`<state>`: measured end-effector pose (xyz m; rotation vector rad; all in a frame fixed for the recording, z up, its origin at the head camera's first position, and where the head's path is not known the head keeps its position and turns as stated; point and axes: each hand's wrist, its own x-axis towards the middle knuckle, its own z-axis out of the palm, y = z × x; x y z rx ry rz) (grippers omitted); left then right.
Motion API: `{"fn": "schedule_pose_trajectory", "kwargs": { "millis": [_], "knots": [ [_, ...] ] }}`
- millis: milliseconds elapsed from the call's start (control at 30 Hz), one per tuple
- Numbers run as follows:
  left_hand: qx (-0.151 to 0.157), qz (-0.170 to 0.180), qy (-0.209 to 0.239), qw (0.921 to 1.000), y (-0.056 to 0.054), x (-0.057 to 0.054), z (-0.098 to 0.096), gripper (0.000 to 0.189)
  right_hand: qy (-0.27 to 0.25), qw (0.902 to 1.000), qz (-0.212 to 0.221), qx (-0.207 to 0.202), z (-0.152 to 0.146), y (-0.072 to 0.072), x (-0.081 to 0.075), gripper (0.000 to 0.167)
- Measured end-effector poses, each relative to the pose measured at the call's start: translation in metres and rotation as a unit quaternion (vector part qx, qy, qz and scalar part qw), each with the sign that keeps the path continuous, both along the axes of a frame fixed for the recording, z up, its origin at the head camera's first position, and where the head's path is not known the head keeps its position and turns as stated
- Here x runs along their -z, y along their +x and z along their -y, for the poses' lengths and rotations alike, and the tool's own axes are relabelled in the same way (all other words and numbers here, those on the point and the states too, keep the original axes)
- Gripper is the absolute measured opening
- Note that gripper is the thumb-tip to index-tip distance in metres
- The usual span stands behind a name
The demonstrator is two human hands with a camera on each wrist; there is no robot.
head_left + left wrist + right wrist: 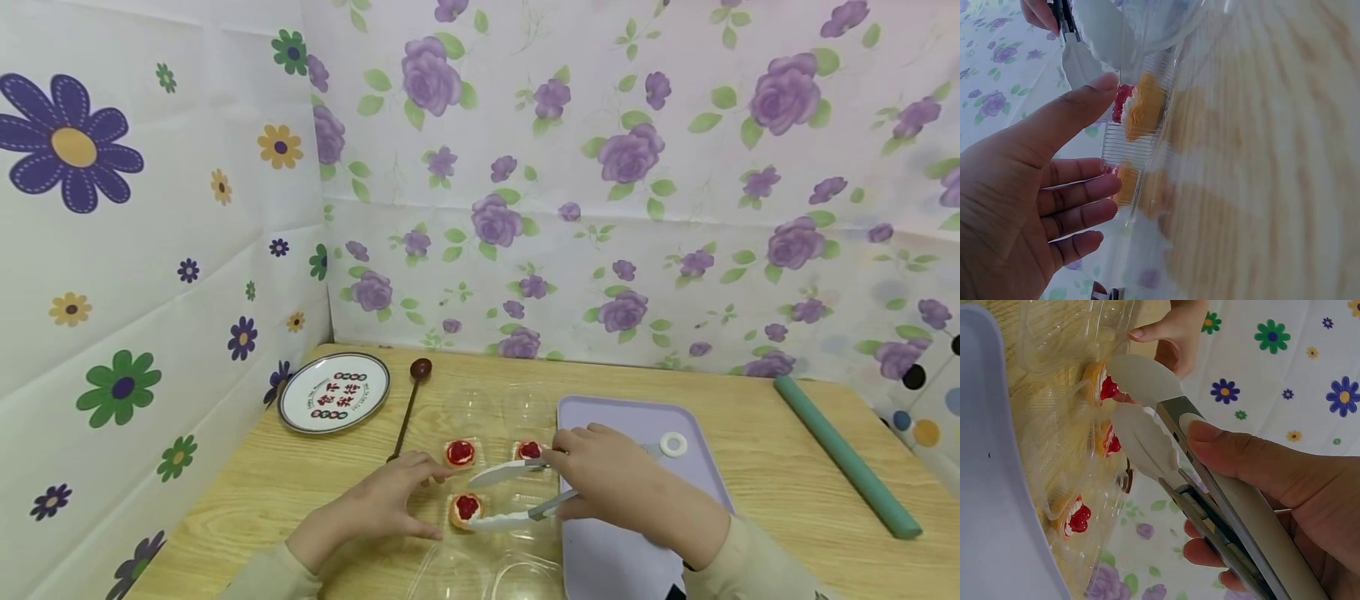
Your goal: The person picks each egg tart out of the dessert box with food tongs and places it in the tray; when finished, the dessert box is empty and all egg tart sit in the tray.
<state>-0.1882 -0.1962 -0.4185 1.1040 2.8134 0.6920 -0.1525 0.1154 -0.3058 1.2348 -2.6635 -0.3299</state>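
Observation:
My right hand (611, 477) holds metal tongs with white scalloped heads (1147, 440); a white ring (672, 444) shows at their far end. The tongs are spread, one head at the edge of the front berry tart (467, 507), the other above and behind it. This tart sits in a clear plastic container (528, 523), with two more red-topped tarts, one behind it (460, 452) and one at back right (529, 449). My left hand (378, 502) is beside the container's left edge, fingers apart and thumb towards the front tart, holding nothing.
Right of the container lies a lavender tray (615, 567), under my right forearm. A white plate (303, 379) with red lettering and a dark long-handled spoon (422, 367) lie at back left. A green roll (847, 457) lies at far right. Flowered sheets cover the walls.

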Motion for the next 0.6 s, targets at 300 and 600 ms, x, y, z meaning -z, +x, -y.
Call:
{"fn": "schedule_pose_trajectory", "kwargs": {
  "millis": [300,600],
  "knots": [
    [-0.009,0.009,0.000,0.9999,0.000,0.002,-0.001,0.068,0.041,0.9991,-0.010,-0.001,0.017,-0.005,-0.005,0.049],
    [-0.008,-0.001,0.000,1.0000,0.001,0.002,-0.001,0.068,0.080,0.9965,-0.023,0.005,0.030,-0.007,-0.003,0.056]
  ]
}}
